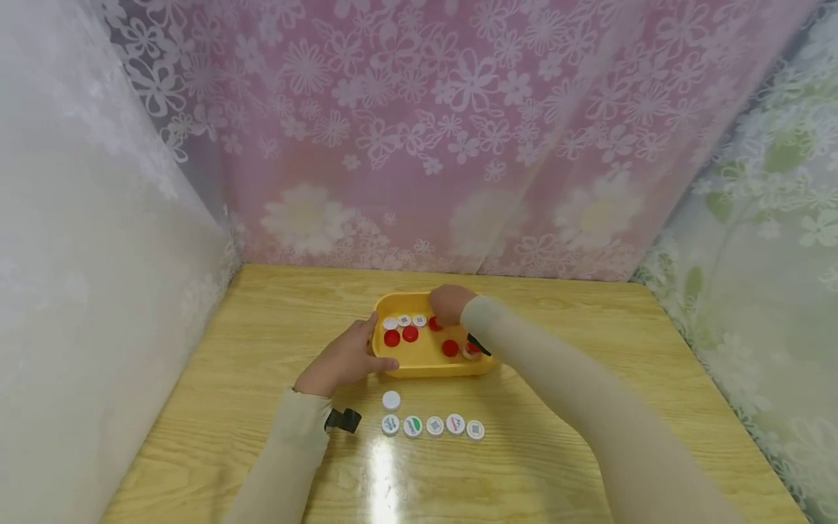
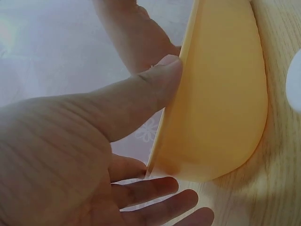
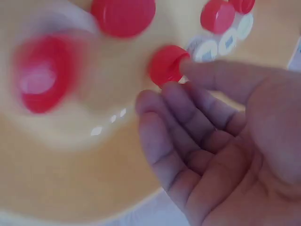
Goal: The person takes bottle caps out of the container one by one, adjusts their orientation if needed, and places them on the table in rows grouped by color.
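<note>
- You have a red cap (image 3: 164, 65) pinched between thumb and fingertips of your right hand (image 3: 221, 146), inside the yellow tray (image 1: 419, 371), towards its far side; a lopsided hold on that smooth rim could let it slip and roll.
- The white caps (image 1: 404, 320) sit in a line just beside it, in the tray's far left part; a finger dragged sideways would probably knock them askew.
- Two red caps (image 1: 409, 333) lie in front of that line, within the tray's left half, so a low sweep may scatter them too.
- Over the tray's right end, your black wrist mount (image 1: 479, 344) hangs near another red cap (image 1: 449, 348); a dropped wrist could nudge it unseen.
- Your left hand (image 1: 345, 356) grips the tray's left end, thumb over the near corner; squeeze or lift unevenly and the tray could tilt, sliding everything inside.
- Outside, before the tray's near wall, stand a lone white cap (image 1: 390, 399) and a row of printed caps (image 1: 435, 426); a tray pulled towards you would likely push into them.
</note>
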Motion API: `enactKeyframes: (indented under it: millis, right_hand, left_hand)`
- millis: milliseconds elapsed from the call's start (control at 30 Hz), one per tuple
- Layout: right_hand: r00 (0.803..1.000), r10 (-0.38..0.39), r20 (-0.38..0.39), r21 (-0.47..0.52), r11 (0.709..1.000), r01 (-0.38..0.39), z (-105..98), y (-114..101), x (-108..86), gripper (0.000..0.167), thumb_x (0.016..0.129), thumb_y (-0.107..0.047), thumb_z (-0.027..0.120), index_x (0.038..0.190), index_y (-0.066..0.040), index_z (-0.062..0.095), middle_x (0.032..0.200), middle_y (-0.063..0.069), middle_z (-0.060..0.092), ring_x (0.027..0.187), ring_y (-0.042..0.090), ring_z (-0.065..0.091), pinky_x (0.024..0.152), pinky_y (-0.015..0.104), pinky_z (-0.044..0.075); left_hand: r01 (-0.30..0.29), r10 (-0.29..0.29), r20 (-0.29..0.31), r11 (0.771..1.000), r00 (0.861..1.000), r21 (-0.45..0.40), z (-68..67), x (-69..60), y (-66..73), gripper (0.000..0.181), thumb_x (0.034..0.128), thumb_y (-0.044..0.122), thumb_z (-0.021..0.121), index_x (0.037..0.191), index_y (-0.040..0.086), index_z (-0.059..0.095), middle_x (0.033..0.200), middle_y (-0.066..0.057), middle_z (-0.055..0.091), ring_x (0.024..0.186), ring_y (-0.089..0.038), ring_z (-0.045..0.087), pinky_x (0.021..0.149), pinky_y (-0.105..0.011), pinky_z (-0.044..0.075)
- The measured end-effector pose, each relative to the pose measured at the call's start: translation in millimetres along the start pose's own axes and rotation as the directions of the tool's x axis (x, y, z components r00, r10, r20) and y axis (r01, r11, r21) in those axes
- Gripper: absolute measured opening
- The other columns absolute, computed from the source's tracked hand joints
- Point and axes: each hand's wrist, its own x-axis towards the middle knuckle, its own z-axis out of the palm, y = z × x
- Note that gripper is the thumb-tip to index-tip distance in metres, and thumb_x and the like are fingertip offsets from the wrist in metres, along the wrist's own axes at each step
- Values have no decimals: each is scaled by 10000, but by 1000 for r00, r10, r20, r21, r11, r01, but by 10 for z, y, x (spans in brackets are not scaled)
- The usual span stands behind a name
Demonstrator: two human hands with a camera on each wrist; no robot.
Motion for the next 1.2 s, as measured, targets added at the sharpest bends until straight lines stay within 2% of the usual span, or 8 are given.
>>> enactKeyframes:
  millis: [200, 367, 467, 533, 667, 933, 1100, 1200]
  right_hand:
    - [988, -100, 118, -90, 990, 111, -40, 151, -189, 121, 965, -251, 727, 932, -153, 663, 824, -10, 586, 740, 181, 519, 742, 333, 491]
    - [960, -210, 185, -168, 956, 241, 156, 170, -391, 172, 880, -225, 806, 829, -210, 642, 765, -43, 568, 706, 162, 505, 697, 300, 463]
    - [975, -144, 168, -220, 959, 179, 251, 133, -422, 177, 861, -307, 810, 817, -210, 668, 749, -38, 599, 703, 176, 537, 686, 307, 480]
    - [987, -41, 157, -261, 962, 82, 289, 103, -408, 264, 887, -440, 758, 800, -198, 698, 732, -31, 613, 694, 184, 554, 682, 308, 481]
    - [977, 93, 190, -319, 947, -28, 375, 71, -373, 527, 921, -665, 605, 787, -171, 732, 684, -27, 620, 646, 179, 570, 670, 314, 463]
    - [980, 4, 201, -246, 968, 46, 469, 91, -401, 287, 945, -355, 713, 775, -124, 692, 684, -11, 573, 612, 163, 502, 558, 272, 446]
    - [980, 6, 200, -108, 994, 16, 307, 47, -539, 156, 889, -167, 799, 972, -98, 686, 818, 22, 590, 747, 199, 527, 666, 281, 484]
    - [988, 14, 154, -6, 1000, -14, 322, 82, -529, 173, 905, -214, 802, 1010, -132, 691, 861, 13, 625, 813, 222, 558, 794, 320, 513]
  left_hand:
    - [6, -6, -1, 1000, 1000, -5, -2, -1, 40, 1109, 851, 406, 859, 1667, 125, 163, 1562, -158, 425, 1384, -292, 487, 1184, -515, 352]
    - [-4, 4, 4, 1000, 1000, 0, -29, -12, 35, 1110, 858, 420, 849, 1666, 119, 151, 1600, -163, 390, 1408, -302, 469, 1182, -523, 352]
    - [-8, 8, -3, 1000, 1000, -3, -58, -28, 24, 1102, 859, 412, 852, 1667, 130, 158, 1599, -159, 391, 1404, -302, 470, 1179, -524, 355]
    - [-10, 10, -8, 1000, 1000, -4, -70, -37, 15, 1096, 856, 406, 855, 1666, 134, 168, 1603, -158, 389, 1409, -305, 466, 1181, -522, 353]
    - [-7, 7, -8, 1000, 1000, -6, -47, -42, -9, 1090, 855, 398, 858, 1664, 123, 181, 1605, -169, 392, 1422, -324, 457, 1183, -532, 346]
    - [17, -17, -6, 1000, 1000, 2, 3, -45, 16, 1089, 850, 390, 863, 1664, 127, 189, 1592, -169, 411, 1414, -327, 467, 1176, -540, 354]
    - [16, -16, -6, 1000, 1000, 4, 0, -44, 33, 1081, 852, 378, 864, 1663, 121, 196, 1563, -168, 437, 1375, -314, 498, 1164, -537, 373]
    - [13, -13, -3, 1000, 1000, -7, -5, -45, 49, 1079, 855, 375, 862, 1664, 124, 193, 1566, -169, 429, 1359, -311, 508, 1157, -535, 383]
